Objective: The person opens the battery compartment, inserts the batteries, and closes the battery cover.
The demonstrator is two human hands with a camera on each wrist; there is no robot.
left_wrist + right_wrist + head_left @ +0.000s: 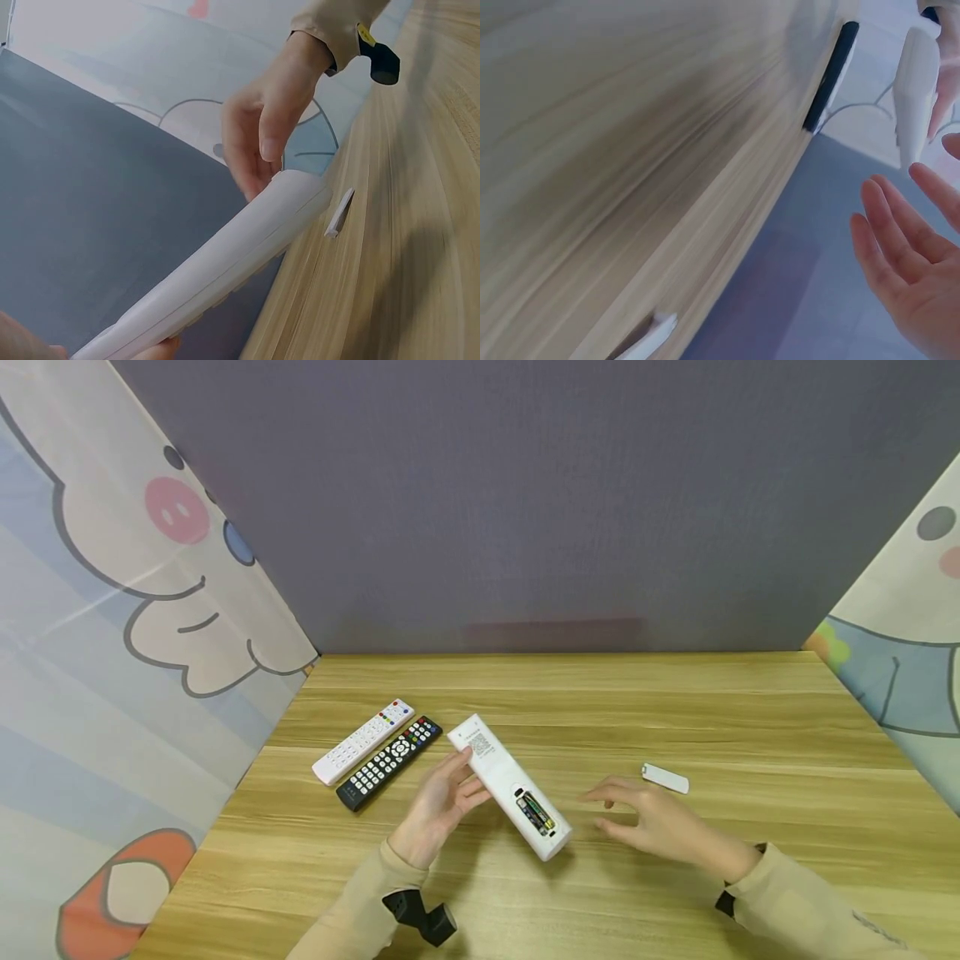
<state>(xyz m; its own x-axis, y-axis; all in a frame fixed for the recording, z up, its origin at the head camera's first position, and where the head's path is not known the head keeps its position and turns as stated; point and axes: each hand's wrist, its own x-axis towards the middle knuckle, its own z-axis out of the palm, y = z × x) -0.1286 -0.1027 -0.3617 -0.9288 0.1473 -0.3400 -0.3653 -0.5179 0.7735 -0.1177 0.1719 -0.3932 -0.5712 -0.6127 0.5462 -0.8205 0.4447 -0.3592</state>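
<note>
A white remote control (504, 774) is in the grip of my left hand (435, 806), its back turned up and tilted above the table. Near its lower end the battery compartment is uncovered, and batteries (537, 812) lie inside; their exact number is hard to make out. My right hand (652, 820) hovers just right of that end, fingers loosely bent and holding nothing. In the right wrist view its fingers (889, 225) are spread apart from the remote. The white battery cover (665, 778) lies on the table beyond the right hand.
On the left of the wooden table (720, 710) lie a white remote (363, 742) and a black remote (390, 763), side by side with buttons up. A grey panel (555, 510) stands along the back edge. Cartoon-printed curtains (97, 693) hang at both sides.
</note>
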